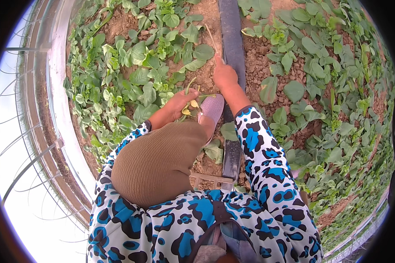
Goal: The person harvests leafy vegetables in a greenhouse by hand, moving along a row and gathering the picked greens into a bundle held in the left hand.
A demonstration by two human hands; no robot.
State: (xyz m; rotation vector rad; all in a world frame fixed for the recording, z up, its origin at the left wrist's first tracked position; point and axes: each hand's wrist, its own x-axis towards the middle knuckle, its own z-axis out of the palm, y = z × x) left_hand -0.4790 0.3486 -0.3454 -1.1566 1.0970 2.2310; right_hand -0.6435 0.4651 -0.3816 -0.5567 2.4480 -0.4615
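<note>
My left hand [178, 104] holds a small bunch of green plant stems [188, 86] with yellowed bits among them, beside my lilac woven shoe [212, 107]. Ahead and to the right, my right hand [225, 74] grips one end of a thin tan stick or dry stem [211, 36]. Its far end points away over bare soil, next to a black plastic strip [231, 36]. Leafy green plants [148, 59] grow close to my left hand. What lies inside my right fist is hidden.
More low plants [319, 79] cover the clumpy soil on the right. Between my legs shows a slatted stool or crate [210, 180]. A pale sheet edge [61, 72] and thin bent hoops [29, 161] run along the left. My bent knee [158, 157] fills the near middle.
</note>
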